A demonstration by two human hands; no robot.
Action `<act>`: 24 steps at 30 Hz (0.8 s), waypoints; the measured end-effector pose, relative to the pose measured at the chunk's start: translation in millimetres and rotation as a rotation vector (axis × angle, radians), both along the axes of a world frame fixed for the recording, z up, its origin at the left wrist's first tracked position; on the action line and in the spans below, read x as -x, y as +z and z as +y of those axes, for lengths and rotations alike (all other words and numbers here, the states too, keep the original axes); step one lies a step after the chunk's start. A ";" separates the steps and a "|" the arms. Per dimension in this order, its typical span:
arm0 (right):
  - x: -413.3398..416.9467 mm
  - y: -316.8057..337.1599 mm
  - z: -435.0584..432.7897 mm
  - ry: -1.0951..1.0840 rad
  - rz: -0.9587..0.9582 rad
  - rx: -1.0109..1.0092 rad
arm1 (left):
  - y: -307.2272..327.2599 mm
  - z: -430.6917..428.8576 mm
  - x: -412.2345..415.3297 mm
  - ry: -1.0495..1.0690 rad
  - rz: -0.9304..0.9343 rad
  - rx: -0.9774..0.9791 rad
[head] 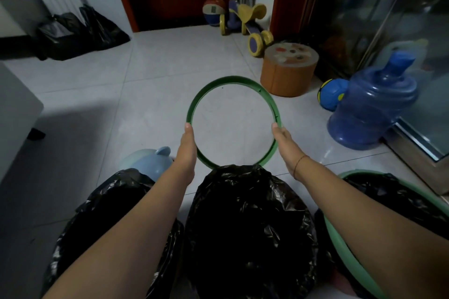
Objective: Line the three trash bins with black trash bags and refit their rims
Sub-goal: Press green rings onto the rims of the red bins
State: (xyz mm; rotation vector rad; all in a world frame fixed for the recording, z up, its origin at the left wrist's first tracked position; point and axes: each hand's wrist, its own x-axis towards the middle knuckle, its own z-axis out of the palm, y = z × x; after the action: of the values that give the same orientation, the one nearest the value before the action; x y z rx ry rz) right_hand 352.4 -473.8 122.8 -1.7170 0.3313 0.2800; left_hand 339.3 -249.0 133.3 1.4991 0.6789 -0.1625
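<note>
As I hold the green rim [233,79] out over the floor [145,104], just beyond the middle bin [250,221], the step in hand is the refit. This bin's bag [230,177] is already in, its edge spilling out over the lip, and the rim has yet to go on. The rim hangs tilted, its near arc just past the bag's far edge. My left hand [188,143] grasps its left side and my right hand [285,143] its right, thumbs laid along the top; the fingers, out of sight, presumably curl under. Next, I judge, the rim must come back toward me, level out, sit square over the mouth and be pressed down evenly, trapping the bag all round without tearing it. On my right, the right bin [413,206] already wears a pale rim [337,230] over its liner. On my left, the left bin [104,206] is bagged but shows no rim. A blue piece [150,160] lies just behind it, perhaps its rim.
</note>
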 end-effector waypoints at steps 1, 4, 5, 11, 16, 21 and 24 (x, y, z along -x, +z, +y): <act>-0.7 0.5 1.1 -0.028 0.001 -0.019 | 2.0 -0.9 0.3 -0.001 0.002 0.006; 0.3 5.4 -0.7 -0.108 -0.007 -0.089 | 11.5 -0.2 5.9 0.010 -0.038 0.049; 2.1 8.6 -2.1 -0.121 -0.019 -0.123 | 14.3 1.3 8.1 0.021 -0.063 0.069; 33.2 44.5 -23.3 -0.115 -0.060 -0.332 | 44.4 9.2 47.8 0.007 -0.225 0.087; 79.4 60.8 -43.3 -0.100 -0.077 -0.382 | 51.3 15.3 108.6 -0.082 -0.278 0.125; 148.7 32.7 -49.8 -0.045 -0.039 -0.262 | 33.4 3.2 165.9 -0.095 -0.170 0.114; 178.1 18.9 -42.2 0.025 -0.024 -0.088 | 20.1 -12.9 185.9 -0.140 -0.142 -0.024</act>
State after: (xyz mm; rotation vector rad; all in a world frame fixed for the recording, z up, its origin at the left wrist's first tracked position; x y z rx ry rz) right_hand 174.3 -516.0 141.6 -1.6371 0.2766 0.2881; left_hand 153.4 -261.9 153.4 1.5659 0.4637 -0.1531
